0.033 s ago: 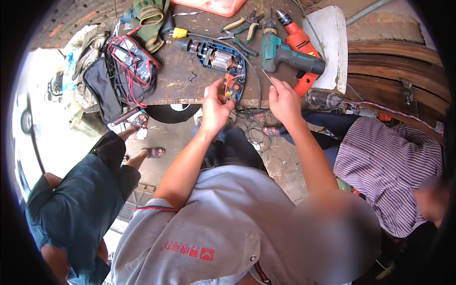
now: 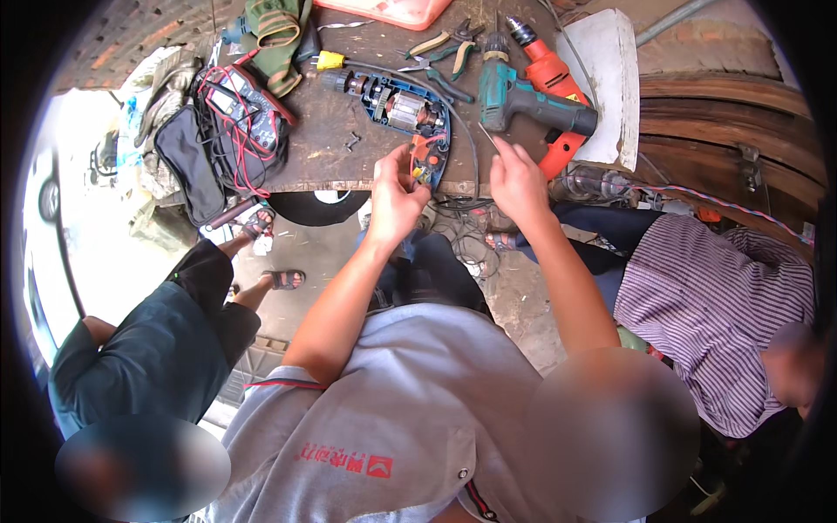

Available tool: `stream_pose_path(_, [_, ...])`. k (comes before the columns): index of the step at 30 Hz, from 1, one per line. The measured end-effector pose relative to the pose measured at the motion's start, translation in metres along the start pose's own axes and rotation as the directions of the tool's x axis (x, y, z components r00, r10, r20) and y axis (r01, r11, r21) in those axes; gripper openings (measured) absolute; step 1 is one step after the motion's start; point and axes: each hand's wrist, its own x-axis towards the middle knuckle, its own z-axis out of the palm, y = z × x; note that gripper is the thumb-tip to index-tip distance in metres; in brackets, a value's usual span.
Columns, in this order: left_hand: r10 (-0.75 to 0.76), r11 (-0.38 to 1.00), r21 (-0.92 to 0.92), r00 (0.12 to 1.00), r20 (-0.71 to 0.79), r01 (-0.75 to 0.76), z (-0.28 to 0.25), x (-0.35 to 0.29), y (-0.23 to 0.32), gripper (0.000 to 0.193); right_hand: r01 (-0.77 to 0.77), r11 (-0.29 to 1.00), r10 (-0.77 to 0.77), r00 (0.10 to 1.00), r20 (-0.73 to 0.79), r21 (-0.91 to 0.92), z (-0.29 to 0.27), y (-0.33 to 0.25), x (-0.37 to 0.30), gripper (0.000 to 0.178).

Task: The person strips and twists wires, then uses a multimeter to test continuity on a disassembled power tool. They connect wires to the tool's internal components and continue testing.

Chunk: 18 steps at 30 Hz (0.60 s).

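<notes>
On the wooden bench lies an opened electric drill (image 2: 405,112), a blue half shell with its motor, gears, chuck and wires exposed. My left hand (image 2: 397,190) is closed at its handle end, thumb and fingers gripping the edge beside orange parts and loose wires. The fingertips partly hide what lies between them. To the right of the handle, my right hand (image 2: 520,185) is closed around a thin metal rod-like tool (image 2: 486,133), its tip pointing up and left, apart from the drill. The tool's grip is hidden in my fingers.
A teal cordless drill (image 2: 506,96) and a red drill (image 2: 549,74) lie at the right, near a white board (image 2: 610,87). Pliers (image 2: 458,48) are farther back. A multimeter (image 2: 240,109) with red leads sits left, near small screws (image 2: 351,141). Two people are on either side.
My right hand has shifted slightly to the left with the thin tool. My left hand stays at the drill's handle, nearly still.
</notes>
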Motion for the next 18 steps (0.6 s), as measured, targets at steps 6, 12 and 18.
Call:
stream_pose_path(6, [-0.152,0.925,-0.338,0.984,0.091,0.175,-0.015,-0.012,0.001,0.07,0.148,0.985,-0.17,0.937,-0.304,-0.093,0.014,-0.012,-0.011,0.031])
stream_pose_path(12, [-0.294,0.794,-0.529,0.951,0.095,0.299,-0.011,-0.011,0.005,0.058,-0.32,0.731,0.212,0.946,0.245,0.603,0.072,-0.061,-0.096,0.034])
stream_pose_path(18, [-0.26,0.907,-0.334,0.965,0.034,0.257,-0.007,-0.013,0.018,0.052,-0.482,0.421,0.237,0.876,0.42,0.768,0.146,-0.054,-0.105,0.019])
